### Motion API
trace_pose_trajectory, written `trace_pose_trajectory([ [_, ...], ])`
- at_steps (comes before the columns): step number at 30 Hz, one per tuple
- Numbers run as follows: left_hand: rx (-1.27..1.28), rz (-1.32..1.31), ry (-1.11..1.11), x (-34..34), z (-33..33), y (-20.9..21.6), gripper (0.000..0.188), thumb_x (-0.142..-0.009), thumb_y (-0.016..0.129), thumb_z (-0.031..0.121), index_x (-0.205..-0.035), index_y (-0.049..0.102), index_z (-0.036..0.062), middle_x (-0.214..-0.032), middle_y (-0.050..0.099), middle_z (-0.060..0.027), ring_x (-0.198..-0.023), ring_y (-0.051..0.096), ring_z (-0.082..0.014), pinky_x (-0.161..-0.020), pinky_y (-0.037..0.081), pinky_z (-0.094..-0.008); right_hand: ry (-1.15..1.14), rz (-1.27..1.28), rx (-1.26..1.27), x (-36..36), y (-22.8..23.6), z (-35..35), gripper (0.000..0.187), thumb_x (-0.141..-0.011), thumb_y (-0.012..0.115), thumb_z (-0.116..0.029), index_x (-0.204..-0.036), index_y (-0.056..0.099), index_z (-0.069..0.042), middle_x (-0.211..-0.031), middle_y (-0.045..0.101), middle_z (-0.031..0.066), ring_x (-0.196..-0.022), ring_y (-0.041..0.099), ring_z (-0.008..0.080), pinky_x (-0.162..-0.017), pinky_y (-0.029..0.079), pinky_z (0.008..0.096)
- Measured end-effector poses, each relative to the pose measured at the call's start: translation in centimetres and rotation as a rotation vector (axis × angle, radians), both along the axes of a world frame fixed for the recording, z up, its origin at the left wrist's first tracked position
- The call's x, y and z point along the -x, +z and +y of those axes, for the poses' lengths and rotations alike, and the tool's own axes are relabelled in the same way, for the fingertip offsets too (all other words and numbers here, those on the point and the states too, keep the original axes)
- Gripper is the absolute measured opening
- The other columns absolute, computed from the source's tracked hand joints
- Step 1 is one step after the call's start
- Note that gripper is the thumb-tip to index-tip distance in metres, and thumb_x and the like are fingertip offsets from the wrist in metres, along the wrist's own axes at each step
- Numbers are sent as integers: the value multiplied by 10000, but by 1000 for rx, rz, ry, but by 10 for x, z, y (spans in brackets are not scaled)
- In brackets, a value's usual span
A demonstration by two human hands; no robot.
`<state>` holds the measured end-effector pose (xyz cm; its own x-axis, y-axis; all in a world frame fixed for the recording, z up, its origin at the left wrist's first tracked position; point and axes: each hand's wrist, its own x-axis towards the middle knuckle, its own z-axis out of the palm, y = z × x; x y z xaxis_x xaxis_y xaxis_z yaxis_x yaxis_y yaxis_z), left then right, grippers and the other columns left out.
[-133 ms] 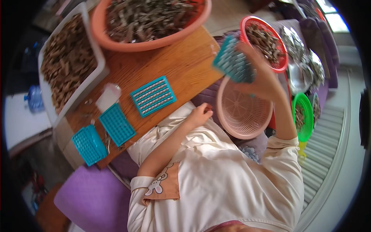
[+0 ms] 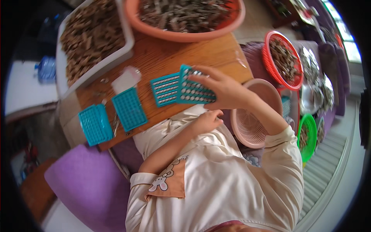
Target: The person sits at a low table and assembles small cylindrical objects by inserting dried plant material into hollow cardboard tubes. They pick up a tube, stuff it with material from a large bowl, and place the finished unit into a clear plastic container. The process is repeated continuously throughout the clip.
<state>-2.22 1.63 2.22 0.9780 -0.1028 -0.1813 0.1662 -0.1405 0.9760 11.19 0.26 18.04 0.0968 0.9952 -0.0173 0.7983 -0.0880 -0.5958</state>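
Note:
My right hand [image 2: 224, 88] grips a teal tray [image 2: 190, 91] set with rows of small silvery cylinders and holds it tilted at the table's near edge. The held tray partly covers a second teal tray [image 2: 165, 89], which lies on the table with rows of silvery pieces in it. Resting at my lap, my left hand [image 2: 208, 121] is closed with its fingers curled; whatever may be inside them is hidden. To the left lie an empty-looking teal tray [image 2: 130, 110] and some stacked teal trays [image 2: 95, 125].
A white bin [image 2: 129, 42] of brown pieces and an orange basin [image 2: 185, 37] of metallic pieces stand on the wooden table [image 2: 220, 52]. A pink basket [image 2: 245, 125] sits by my right forearm, with a red basket [image 2: 266, 58] and a green basket [image 2: 309, 154] beyond.
My right hand has brought the teal tray leftward and down from above the pink basket to beside the tray on the table. My left hand stays at my lap. The view has shifted.

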Motion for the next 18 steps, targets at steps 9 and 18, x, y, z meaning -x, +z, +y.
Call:
trace_pose_trajectory([
  [9,-360,103,709,128,88,89,456,-713,650,226,-1096,467,61,-1028,525,-158,-931,523,-287,-808,414,-369,439,-318,73,29,-74,79,741,-586,722,-226,-1241,377,-195,-1302,320,86,-1158,345,298,-940,319,442],
  [18,-1179,371,961,125,125,51,753,-614,697,413,-1220,375,104,-1281,302,-168,-1167,272,-452,-870,244,-633,459,-369,212,30,-72,76,735,-639,699,-252,-1279,337,-237,-1371,230,57,-1245,233,311,-958,247,552],
])
